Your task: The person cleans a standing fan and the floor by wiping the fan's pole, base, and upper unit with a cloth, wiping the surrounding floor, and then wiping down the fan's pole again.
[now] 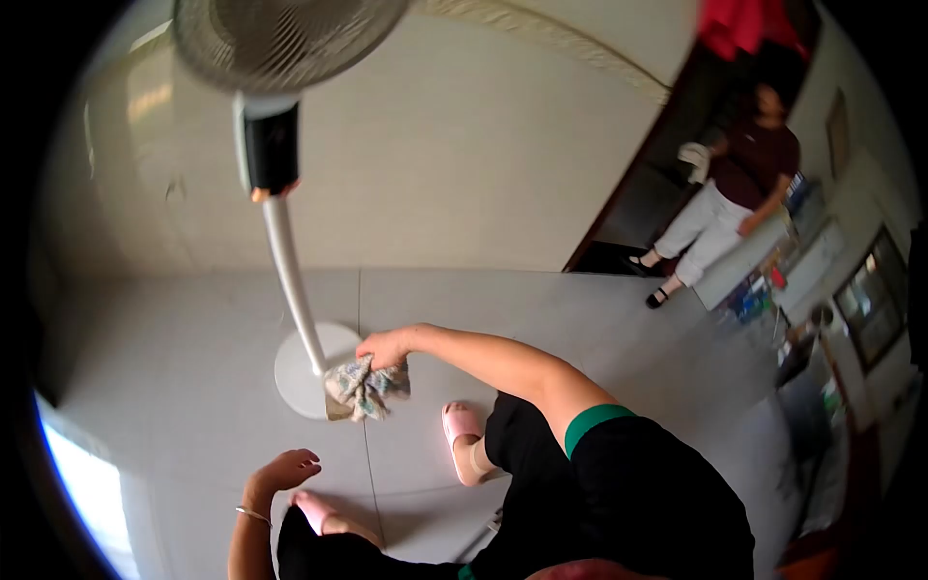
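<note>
My right hand (387, 347) is closed on a crumpled patterned cloth (364, 389), which hangs beside the pole and over part of the round white base of a standing fan (293, 280). My left hand (288, 468), with a bracelet at the wrist, is held low to the left, its fingers loosely curled and apart, with nothing seen in it. The fan's round grille (285, 34) is at the top, above a black and white control section (271, 145).
A person (759, 159) in a dark red top and white trousers stands by a dark doorway (643, 174) at the right, holding a pale cloth. Cluttered items line the right wall. My feet in pink slippers (462, 430) are on the grey tiled floor (193, 367).
</note>
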Demonstrator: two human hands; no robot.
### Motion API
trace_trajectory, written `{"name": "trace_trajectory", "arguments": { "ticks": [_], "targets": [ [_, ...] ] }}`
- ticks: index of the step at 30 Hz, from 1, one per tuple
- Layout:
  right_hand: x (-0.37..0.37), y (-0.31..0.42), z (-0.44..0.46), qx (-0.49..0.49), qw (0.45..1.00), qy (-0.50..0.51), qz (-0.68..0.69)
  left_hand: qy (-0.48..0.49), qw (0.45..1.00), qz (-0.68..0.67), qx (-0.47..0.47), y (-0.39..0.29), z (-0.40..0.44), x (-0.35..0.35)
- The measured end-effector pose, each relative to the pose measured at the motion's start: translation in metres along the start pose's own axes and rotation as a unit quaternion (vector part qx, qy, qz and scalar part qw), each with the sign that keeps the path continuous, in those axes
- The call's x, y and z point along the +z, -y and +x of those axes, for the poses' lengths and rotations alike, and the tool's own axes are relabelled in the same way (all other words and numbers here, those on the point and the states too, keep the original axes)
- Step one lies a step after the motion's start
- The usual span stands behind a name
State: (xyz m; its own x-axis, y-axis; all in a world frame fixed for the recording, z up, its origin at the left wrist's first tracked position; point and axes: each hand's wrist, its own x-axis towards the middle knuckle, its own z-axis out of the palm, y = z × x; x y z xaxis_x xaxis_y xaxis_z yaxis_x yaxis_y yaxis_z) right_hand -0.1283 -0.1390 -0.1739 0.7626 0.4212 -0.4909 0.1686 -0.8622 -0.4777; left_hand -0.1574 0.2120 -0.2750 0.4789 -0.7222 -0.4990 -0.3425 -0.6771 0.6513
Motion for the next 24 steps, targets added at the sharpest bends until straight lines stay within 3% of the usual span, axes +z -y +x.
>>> {"name": "trace_trajectory", "arguments": {
  "ticks": [3, 5, 7, 9, 11, 13, 16, 20, 24],
  "targets": [
    [-0.023, -0.018, -0.048, 0.048, 0.998, 0.009, -0.032, -0.039, 0.998, 0.04, -0.006, -0.102, -0.024, -0.046],
    [-0.017, -0.036, -0.069, 0.05, 0.997, -0.06, -0.018, -0.057, 0.992, 0.083, 0.074, -0.145, -0.031, -0.058],
    [-0.007, -0.061, -0.077, 0.049, 0.992, -0.113, 0.001, -0.063, 0.988, 0.097, 0.105, -0.166, -0.027, -0.057],
    [0.013, -0.089, -0.076, 0.108, 0.973, -0.177, 0.101, -0.041, 0.978, 0.133, 0.154, -0.188, -0.026, -0.047],
    [0.024, -0.117, -0.073, 0.135, 0.975, -0.159, 0.073, -0.013, 0.978, 0.158, 0.134, -0.2, -0.024, -0.032],
    [0.024, -0.132, -0.073, 0.154, 0.98, -0.106, 0.067, 0.015, 0.979, 0.173, 0.109, -0.193, -0.021, -0.015],
    [0.023, -0.124, -0.083, 0.158, 0.979, -0.11, 0.061, 0.107, 0.984, 0.136, 0.051, -0.164, -0.008, -0.001],
    [0.015, -0.117, -0.089, 0.129, 0.983, -0.114, 0.058, 0.147, 0.971, 0.18, -0.059, -0.119, 0.001, 0.0],
    [0.014, -0.12, -0.082, 0.099, 0.981, -0.15, 0.069, 0.122, 0.971, 0.187, -0.091, -0.082, 0.013, 0.001]
  ]
}}
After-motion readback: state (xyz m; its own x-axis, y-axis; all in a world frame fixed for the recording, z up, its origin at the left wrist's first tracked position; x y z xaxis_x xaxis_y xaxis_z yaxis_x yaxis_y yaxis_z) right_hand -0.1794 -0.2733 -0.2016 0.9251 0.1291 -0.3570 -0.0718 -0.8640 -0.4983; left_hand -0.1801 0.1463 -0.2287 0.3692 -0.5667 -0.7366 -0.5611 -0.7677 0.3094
